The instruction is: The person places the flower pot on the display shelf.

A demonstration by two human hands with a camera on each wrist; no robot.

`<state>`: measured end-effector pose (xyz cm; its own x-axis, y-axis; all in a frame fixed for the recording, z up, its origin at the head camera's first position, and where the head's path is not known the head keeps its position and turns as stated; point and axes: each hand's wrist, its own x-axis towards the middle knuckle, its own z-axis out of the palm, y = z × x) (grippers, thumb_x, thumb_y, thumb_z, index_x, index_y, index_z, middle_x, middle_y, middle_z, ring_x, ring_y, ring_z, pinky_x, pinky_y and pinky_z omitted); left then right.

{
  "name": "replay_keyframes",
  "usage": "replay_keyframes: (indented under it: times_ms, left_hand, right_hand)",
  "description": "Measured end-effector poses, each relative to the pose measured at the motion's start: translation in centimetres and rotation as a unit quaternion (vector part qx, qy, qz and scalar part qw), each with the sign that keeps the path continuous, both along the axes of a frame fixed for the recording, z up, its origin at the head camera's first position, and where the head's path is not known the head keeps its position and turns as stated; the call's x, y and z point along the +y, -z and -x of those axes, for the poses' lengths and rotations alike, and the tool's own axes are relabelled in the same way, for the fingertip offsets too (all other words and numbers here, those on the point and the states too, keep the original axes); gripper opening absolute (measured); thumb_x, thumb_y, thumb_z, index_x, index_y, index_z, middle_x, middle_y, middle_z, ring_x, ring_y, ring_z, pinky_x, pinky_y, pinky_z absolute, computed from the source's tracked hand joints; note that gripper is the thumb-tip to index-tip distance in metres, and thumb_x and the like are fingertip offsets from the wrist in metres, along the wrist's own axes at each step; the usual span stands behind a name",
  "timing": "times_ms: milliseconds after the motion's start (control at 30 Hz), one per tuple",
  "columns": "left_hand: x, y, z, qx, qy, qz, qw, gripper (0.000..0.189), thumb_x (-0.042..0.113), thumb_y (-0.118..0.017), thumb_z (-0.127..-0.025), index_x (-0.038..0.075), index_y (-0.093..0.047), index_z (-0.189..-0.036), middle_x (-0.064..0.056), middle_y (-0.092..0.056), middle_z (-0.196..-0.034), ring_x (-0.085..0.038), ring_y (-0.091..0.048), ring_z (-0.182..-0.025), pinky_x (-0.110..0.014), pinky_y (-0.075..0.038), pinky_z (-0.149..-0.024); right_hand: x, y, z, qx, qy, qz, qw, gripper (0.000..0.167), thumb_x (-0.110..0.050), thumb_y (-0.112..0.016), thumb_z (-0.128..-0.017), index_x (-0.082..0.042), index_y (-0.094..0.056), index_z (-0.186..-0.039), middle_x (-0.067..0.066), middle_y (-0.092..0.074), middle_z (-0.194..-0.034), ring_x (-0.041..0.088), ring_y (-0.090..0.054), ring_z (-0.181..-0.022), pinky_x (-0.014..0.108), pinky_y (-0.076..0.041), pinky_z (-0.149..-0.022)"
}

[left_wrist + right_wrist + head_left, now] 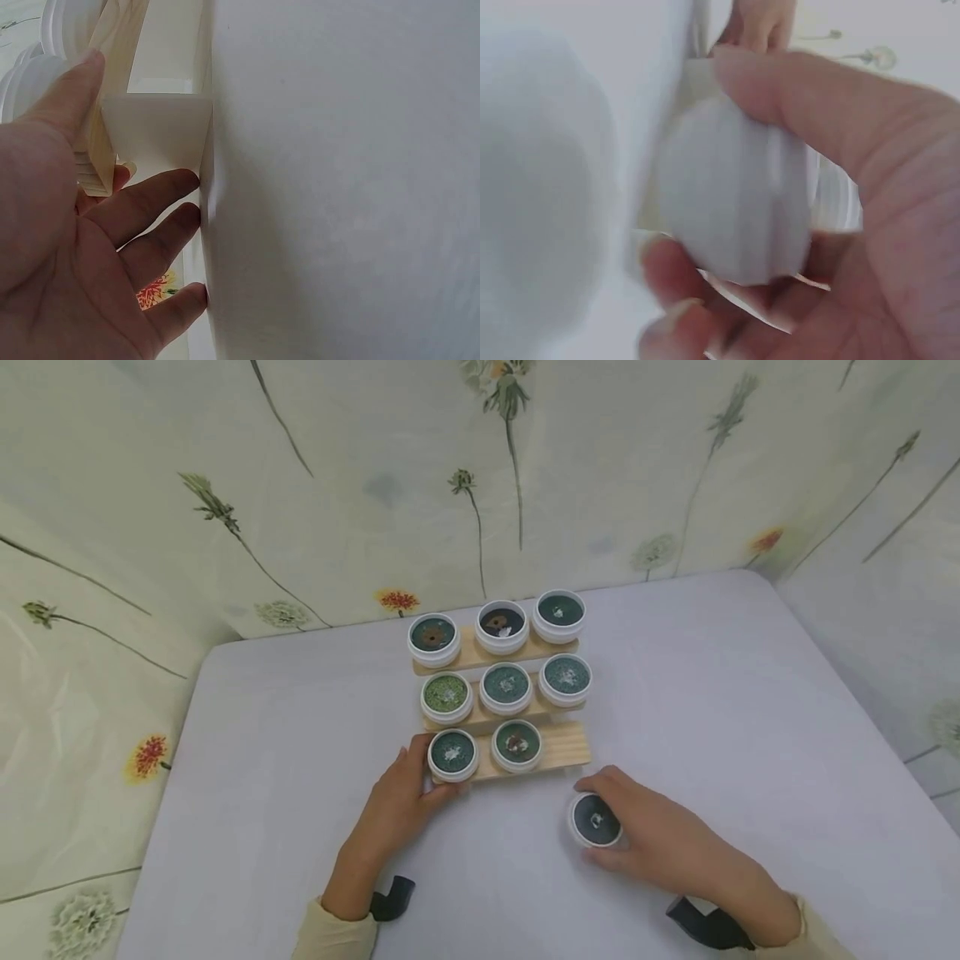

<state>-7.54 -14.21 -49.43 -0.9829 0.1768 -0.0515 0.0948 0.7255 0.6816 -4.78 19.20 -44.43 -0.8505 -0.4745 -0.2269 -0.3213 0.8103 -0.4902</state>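
A stepped rack of pale wooden boards point(566, 743) holds rows of round white jars with green or dark tops. My left hand point(397, 802) grips the left end of its front board, thumb in front and a finger behind. The left wrist view shows the other fingertips point(187, 180) touching the white surface. Beside that hand stands a dark green jar point(453, 755), with a green and brown jar point(517, 745) to its right. My right hand point(660, 835) holds a white jar with a dark top point(597, 820) between thumb and fingers, in front of the rack's right end.
Behind the front board, several more jars point(506, 685) stand in two rows. The rack is on a white table point(285, 718) that reaches back to a flower-printed cloth point(375, 510). Black straps point(392, 899) are at both wrists.
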Motion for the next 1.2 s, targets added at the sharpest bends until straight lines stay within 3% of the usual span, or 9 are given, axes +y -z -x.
replay_keyframes:
  times_ms: [333, 567, 733, 1000, 1200]
  left_hand:
    - [0.0, 0.2, 0.0, 0.006, 0.001, -0.005, 1.0000, 0.074, 0.043, -0.084, -0.089, 0.018, -0.045, -0.146, -0.004, -0.061, -0.146, -0.027, -0.054, -0.140, -0.042, -0.023, -0.126]
    - [0.0, 0.1, 0.1, 0.004, 0.000, -0.004, 1.0000, 0.074, 0.044, -0.084, -0.089, 0.018, -0.045, -0.146, -0.004, -0.061, -0.146, -0.026, -0.054, -0.140, -0.042, -0.023, -0.126]
    - [0.0, 0.2, 0.1, 0.005, 0.002, 0.001, 1.0000, 0.074, 0.044, -0.084, -0.089, 0.017, -0.045, -0.145, -0.005, -0.061, -0.146, -0.026, -0.053, -0.140, -0.042, -0.023, -0.126]
    - [0.1, 0.2, -0.1, -0.004, 0.001, -0.006, 1.0000, 0.074, 0.043, -0.084, -0.089, 0.019, -0.044, -0.146, -0.005, -0.061, -0.147, -0.030, -0.053, -0.140, -0.043, -0.024, -0.126]
    - [0.1, 0.1, 0.0, 0.008, 0.001, -0.001, 1.0000, 0.073, 0.042, -0.085, -0.088, 0.017, -0.045, -0.144, -0.005, -0.062, -0.145, -0.028, -0.055, -0.138, -0.042, -0.024, -0.126]
  right_hand:
    - [-0.9, -0.3, 2.7, 0.092, 0.073, 0.114, 0.9866, 0.077, -0.030, -0.091, -0.084, -0.006, -0.046, -0.142, 0.013, -0.060, -0.136, 0.031, -0.061, -0.124, 0.055, -0.052, -0.103]
    - [-1.4, 0.2, 3.8, 0.136, 0.080, 0.148, 0.9763, 0.072, -0.022, -0.092, -0.083, -0.005, -0.050, -0.139, 0.012, -0.057, -0.132, 0.028, -0.059, -0.120, 0.051, -0.051, -0.102]
    - [-1.7, 0.4, 4.1, 0.132, 0.086, 0.147, 0.9765, 0.075, -0.022, -0.091, -0.083, -0.002, -0.048, -0.141, 0.015, -0.054, -0.132, 0.031, -0.057, -0.123, 0.053, -0.049, -0.105]
    - [-2.0, 0.6, 4.0, 0.109, 0.127, 0.139, 0.9760, 0.078, -0.019, -0.089, -0.085, 0.000, -0.044, -0.146, 0.018, -0.059, -0.133, 0.032, -0.058, -0.115, 0.049, -0.057, -0.085]
    - [-2.1, 1.1, 4.2, 0.108, 0.135, 0.145, 0.9741, 0.079, -0.020, -0.090, -0.085, 0.000, -0.044, -0.146, 0.019, -0.058, -0.140, 0.033, -0.059, -0.121, 0.049, -0.058, -0.087]
